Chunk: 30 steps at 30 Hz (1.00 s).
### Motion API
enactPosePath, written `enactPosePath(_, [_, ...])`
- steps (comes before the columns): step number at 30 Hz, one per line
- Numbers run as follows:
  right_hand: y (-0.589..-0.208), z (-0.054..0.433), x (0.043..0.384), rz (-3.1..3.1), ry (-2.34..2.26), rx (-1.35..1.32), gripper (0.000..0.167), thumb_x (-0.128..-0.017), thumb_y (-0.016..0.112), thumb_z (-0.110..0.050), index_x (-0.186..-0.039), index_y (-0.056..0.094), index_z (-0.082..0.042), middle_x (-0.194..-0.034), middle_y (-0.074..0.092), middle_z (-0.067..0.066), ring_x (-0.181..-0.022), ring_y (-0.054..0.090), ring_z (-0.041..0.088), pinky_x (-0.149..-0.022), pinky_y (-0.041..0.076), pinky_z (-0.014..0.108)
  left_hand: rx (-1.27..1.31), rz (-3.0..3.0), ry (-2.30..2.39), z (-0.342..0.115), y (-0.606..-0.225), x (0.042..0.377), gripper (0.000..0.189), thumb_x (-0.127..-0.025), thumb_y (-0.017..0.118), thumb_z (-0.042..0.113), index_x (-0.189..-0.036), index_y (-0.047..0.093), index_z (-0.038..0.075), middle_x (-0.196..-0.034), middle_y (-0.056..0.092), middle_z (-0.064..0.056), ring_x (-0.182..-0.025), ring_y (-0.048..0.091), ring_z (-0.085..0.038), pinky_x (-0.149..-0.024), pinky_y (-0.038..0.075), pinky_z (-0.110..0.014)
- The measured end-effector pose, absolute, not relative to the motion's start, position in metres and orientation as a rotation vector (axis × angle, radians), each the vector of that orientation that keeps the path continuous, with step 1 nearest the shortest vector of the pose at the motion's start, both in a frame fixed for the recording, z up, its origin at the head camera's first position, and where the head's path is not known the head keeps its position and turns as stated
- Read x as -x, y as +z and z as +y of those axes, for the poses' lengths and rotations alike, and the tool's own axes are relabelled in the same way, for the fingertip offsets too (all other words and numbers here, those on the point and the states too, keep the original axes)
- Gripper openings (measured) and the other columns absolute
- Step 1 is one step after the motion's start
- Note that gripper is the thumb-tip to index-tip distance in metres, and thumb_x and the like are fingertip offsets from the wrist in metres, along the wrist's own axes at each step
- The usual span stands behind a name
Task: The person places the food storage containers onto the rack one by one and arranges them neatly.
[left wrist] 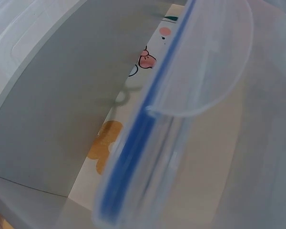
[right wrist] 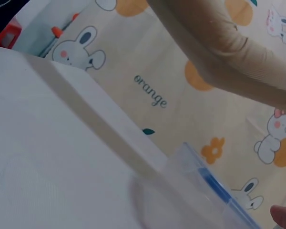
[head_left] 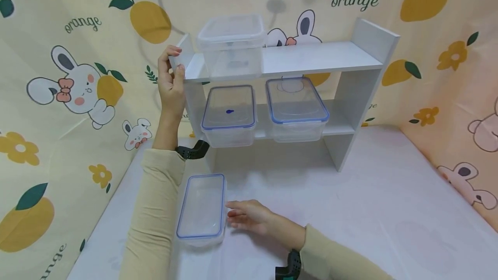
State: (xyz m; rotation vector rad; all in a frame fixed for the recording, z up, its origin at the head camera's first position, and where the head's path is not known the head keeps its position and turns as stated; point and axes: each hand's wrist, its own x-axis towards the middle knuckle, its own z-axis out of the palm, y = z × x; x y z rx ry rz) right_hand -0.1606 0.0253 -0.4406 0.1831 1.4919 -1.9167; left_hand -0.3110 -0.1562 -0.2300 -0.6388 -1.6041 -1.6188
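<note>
At the white shelf's (head_left: 319,57) left end, my left hand (head_left: 171,81) grips the upper edge of the side panel between fingers and thumb. My right hand (head_left: 253,217) is low over the table, its fingertips right at the right side of a clear food container with a blue-edged lid (head_left: 202,206). A larger clear container (head_left: 233,51) with a whitish lid sits on the top board, close to the left hand. In the right wrist view, part of a blue-edged container (right wrist: 214,191) and a fingertip (right wrist: 283,217) show at the lower right.
Two more blue-edged containers, one on the left (head_left: 229,116) and one on the right (head_left: 297,109), stand on the shelf's middle board. The shelf stands on a white table (head_left: 350,219). A curtain printed with rabbits and oranges (head_left: 89,150) hangs behind and at both sides.
</note>
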Motion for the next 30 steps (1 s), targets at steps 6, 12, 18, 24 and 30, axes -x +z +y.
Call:
enactPosePath(6, [-0.443,0.016,0.16,1.504,-1.913,-0.208,0.043,-0.087,0.068,-0.025,-0.117,0.052,0.003,-0.083,0.058,0.0,-0.072,0.059,0.009,-0.068,0.054,0.019,0.646,-1.616,-1.604,-0.156,-0.23,0.31,0.028,-0.093,0.037,-0.001,-0.114,0.047,0.015,-0.124,0.047,0.013,-0.118,0.043,-0.011,-0.086,0.038,-0.024])
enactPosePath(12, [-0.442,0.011,0.161,1.536,-1.911,-0.2,0.037,-0.086,0.069,-0.022,-0.111,0.055,0.002,-0.08,0.059,0.0,-0.072,0.059,0.01,-0.067,0.053,0.019,0.655,-1.618,-1.613,-0.156,-0.23,0.31,0.028,-0.093,0.037,-0.001,-0.115,0.047,0.015,-0.125,0.047,0.013,-0.117,0.043,-0.008,-0.092,0.04,-0.026])
enactPosePath(18, [-0.443,0.007,0.162,1.542,-1.929,-0.231,0.021,-0.084,0.07,-0.015,-0.097,0.058,-0.004,-0.076,0.061,0.001,-0.069,0.059,0.01,-0.065,0.051,0.018,0.658,-1.617,-1.602,-0.156,-0.229,0.31,0.028,-0.093,0.037,-0.001,-0.114,0.047,0.015,-0.124,0.048,0.012,-0.118,0.042,-0.009,-0.089,0.038,-0.024])
enactPosePath(24, [-0.447,0.006,0.163,1.51,-1.967,-0.277,0.016,-0.082,0.068,-0.007,-0.092,0.057,-0.003,-0.072,0.058,0.0,-0.066,0.056,0.009,-0.063,0.052,0.017,0.657,-1.632,-1.598,-0.157,-0.229,0.31,0.027,-0.094,0.038,0.0,-0.113,0.047,0.016,-0.125,0.047,0.013,-0.115,0.043,-0.007,-0.087,0.038,-0.024])
enactPosePath(30, [-0.448,0.01,0.162,1.508,-1.986,-0.307,0.024,-0.08,0.067,-0.005,-0.1,0.057,0.004,-0.069,0.058,0.0,-0.062,0.055,0.008,-0.061,0.051,0.017,0.65,-1.643,-1.591,-0.158,-0.23,0.31,0.027,-0.094,0.037,0.0,-0.114,0.047,0.016,-0.125,0.047,0.014,-0.118,0.042,-0.007,-0.092,0.038,-0.025])
